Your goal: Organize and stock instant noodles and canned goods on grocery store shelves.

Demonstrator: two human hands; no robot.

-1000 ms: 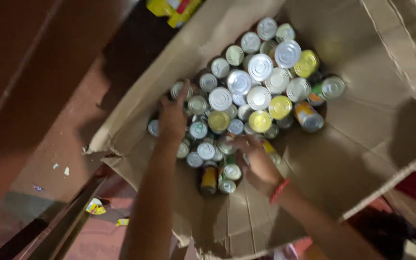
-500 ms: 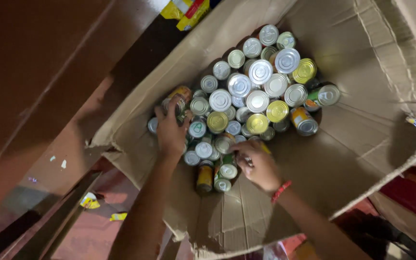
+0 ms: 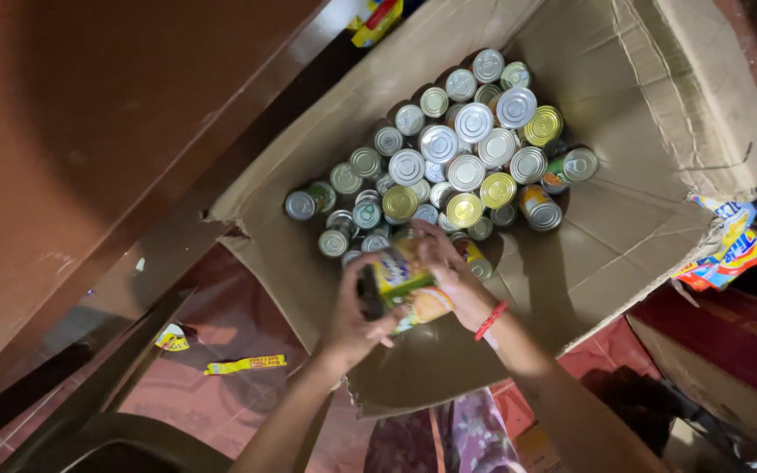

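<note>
1. Head view, looking straight down: I see both hands meeting over the near edge of a big open cardboard box [image 3: 641,219].
2. My left hand [image 3: 357,320] is curled around a tin with a yellow label [image 3: 400,285], fingers [image 3: 377,331] wrapped under its lower side and closed on it, not spread.
3. My right hand [image 3: 449,271] comes in from the other side, fingers bent over the top and far edge of the same tin, so it is gripped between both hands.
4. That tin lies tilted on its side, lifted just above the box floor, right at the near edge of the pile.
5. A red band [image 3: 490,321] sits on the right wrist.
6. Behind the hands a heap of tins [image 3: 457,158] fills the far part of the box, most upright with silver or gold lids showing, a few toppled on their sides.
7. Box flaps are folded outward; the near one is torn.
8. On the reddish floor to the left lies a yellow wrapper strip [image 3: 245,363], and a brown wooden surface [image 3: 89,131] fills the upper left.
9. Colourful packets [image 3: 729,250] poke out at the box's right corner.
</note>
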